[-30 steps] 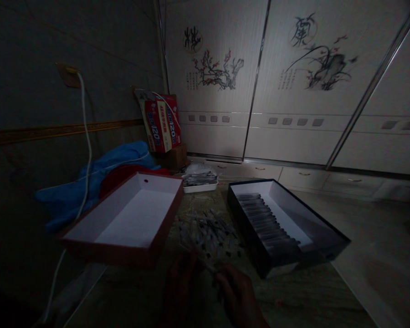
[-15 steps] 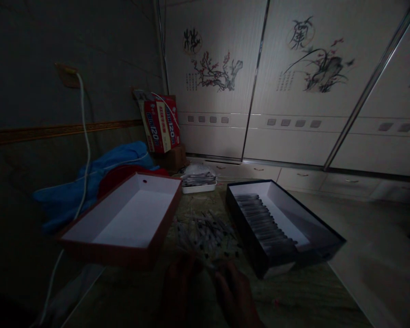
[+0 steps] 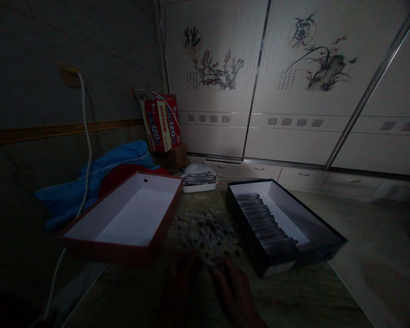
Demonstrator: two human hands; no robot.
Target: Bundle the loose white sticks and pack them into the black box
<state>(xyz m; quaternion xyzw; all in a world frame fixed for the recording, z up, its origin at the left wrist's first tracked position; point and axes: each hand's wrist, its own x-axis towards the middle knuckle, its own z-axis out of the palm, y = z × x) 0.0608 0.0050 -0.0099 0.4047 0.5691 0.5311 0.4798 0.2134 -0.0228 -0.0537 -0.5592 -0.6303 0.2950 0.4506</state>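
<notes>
My left hand and my right hand are close together at the near side of the table, both with fingers closed. Between them is a thin, pale pen, pinched by the right fingers and reaching toward the left ones. Dim light hides most of the left fingers and what they grip. Just beyond lies a loose heap of pens with clear barrels and dark ends. A few small black caps are scattered at its near edge. To the right, a dark box holds a row of pens laid side by side.
A red box with a white inside stands on the left. Behind the heap is a white tray of more pens. Blue cloth, a white cable and a red carton are along the left wall.
The view has shifted very slightly. Both hands stay nearly in place, with small finger movements around the pen. The boxes and heap look the same.
</notes>
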